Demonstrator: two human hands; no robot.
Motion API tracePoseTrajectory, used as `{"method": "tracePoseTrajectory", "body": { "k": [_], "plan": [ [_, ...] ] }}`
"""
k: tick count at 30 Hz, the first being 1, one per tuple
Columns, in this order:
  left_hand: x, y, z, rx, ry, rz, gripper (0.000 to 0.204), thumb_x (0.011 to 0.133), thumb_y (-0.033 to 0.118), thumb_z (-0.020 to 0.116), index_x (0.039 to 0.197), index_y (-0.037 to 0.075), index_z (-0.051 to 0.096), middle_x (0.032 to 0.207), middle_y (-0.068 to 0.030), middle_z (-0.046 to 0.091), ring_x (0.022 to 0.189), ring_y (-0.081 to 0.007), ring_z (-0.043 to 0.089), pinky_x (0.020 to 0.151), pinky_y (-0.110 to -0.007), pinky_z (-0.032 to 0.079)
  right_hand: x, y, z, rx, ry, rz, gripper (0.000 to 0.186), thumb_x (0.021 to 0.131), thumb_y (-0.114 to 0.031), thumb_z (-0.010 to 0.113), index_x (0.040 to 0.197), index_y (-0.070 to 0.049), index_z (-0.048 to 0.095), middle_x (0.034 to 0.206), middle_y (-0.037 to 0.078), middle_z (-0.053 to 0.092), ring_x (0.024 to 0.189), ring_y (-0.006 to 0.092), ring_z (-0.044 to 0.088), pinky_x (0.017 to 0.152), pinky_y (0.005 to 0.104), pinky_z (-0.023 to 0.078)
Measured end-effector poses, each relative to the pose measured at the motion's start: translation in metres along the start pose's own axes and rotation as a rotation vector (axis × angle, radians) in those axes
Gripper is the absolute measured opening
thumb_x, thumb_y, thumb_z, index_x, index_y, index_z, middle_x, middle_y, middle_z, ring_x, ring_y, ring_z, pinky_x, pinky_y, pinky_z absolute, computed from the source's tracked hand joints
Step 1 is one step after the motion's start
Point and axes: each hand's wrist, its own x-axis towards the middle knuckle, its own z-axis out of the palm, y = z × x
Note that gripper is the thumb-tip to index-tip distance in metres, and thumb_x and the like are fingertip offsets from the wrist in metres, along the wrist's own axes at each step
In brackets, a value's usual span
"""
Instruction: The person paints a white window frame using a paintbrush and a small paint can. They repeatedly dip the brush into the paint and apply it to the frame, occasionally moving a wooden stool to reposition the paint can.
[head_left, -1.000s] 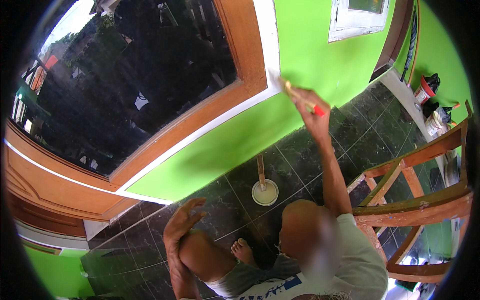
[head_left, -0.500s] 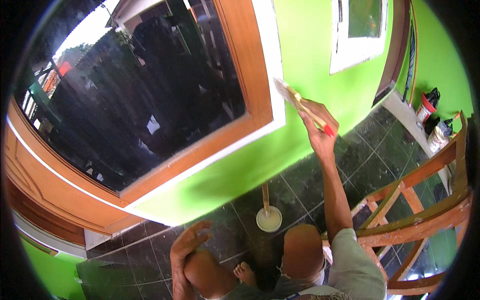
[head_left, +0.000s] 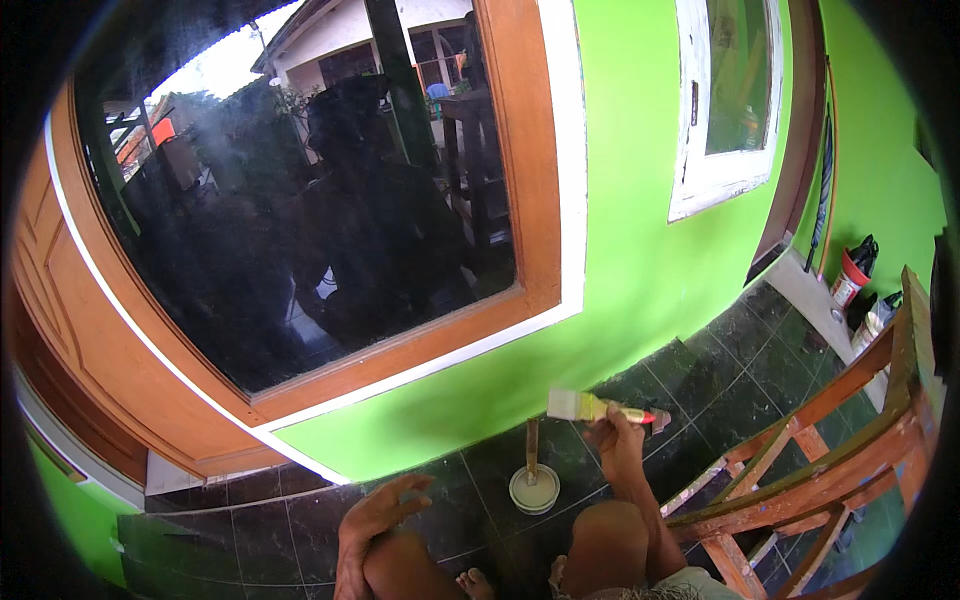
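Observation:
My right hand (head_left: 622, 452) grips the yellow, red-tipped handle of a flat paintbrush (head_left: 576, 405). The pale bristles point left, apart from the green wall (head_left: 630, 250). Below the brush, on the dark floor, stands a small round tub (head_left: 534, 511) of whitish liquid, with a wooden stick (head_left: 532, 440) upright in it. Beside my left knee, my left hand (head_left: 375, 515) holds nothing, its fingers loosely apart. In front of me is a large dark window in an orange-brown wooden frame (head_left: 535, 200), edged by a white painted border (head_left: 569, 150).
To the right, a paint-spotted wooden structure (head_left: 810, 500) rises close to my right arm. A smaller white-framed window (head_left: 684, 150) is farther along the wall. Beyond lie a red bucket (head_left: 852, 278) and a whitish container (head_left: 873, 322). An orange panelled door (head_left: 90, 320) stands left.
My right hand has come down from the white border with the paintbrush, to just above the tub. The view has tilted; my left hand stays by my knee.

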Motion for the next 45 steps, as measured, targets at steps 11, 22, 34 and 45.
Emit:
{"method": "tracePoseTrajectory", "body": {
  "k": [11,22,34,45],
  "plan": [
    [-0.001,0.018,0.002,-0.012,0.024,0.158,0.047,0.101,0.027,0.068,0.142,0.005,0.058,0.137,-0.0177,0.064,0.128,-0.0299,0.06,0.109,-0.039,0.046,-0.008,0.038,-0.062,0.206,-0.185,0.236,0.03,0.107,-0.033,0.052,0.124,-0.01,0.064,0.116,0.008,0.071,0.106,0.0244,0.069,0.088,0.0476,0.057],
    [0.02,-0.071,0.078,-0.454,-0.001,0.103,0.045,0.1,0.02,0.069,0.14,0.003,0.059,0.135,-0.0091,0.066,0.128,-0.0205,0.058,0.109,-0.038,0.044,-0.063,0.039,-0.074,-0.061,-0.112,0.21,0.026,0.105,-0.025,0.056,0.122,-0.007,0.063,0.111,0.014,0.073,0.097,0.0259,0.073,0.083,0.0447,0.061],
    [0.045,-0.165,0.248,-0.399,-0.177,0.022,0.055,0.096,0.022,0.073,0.144,0.003,0.054,0.14,-0.0167,0.061,0.133,-0.0301,0.057,0.11,-0.044,0.045,-0.065,0.119,-0.07,-0.285,0.017,0.419,0.027,0.103,-0.019,0.063,0.122,0.0,0.062,0.115,0.016,0.073,0.1,0.026,0.076,0.077,0.0367,0.064],
    [0.032,-0.184,0.255,-0.536,-0.27,-0.097,0.055,0.095,0.019,0.074,0.144,0.001,0.054,0.14,-0.0181,0.061,0.13,-0.03,0.059,0.11,-0.043,0.047,-0.083,0.089,-0.096,-0.841,0.048,0.353,0.061,0.102,-0.045,0.061,0.14,-0.002,0.045,0.099,0.014,0.069,0.07,0.0194,0.07,0.055,0.0287,0.051]
  ]
}}
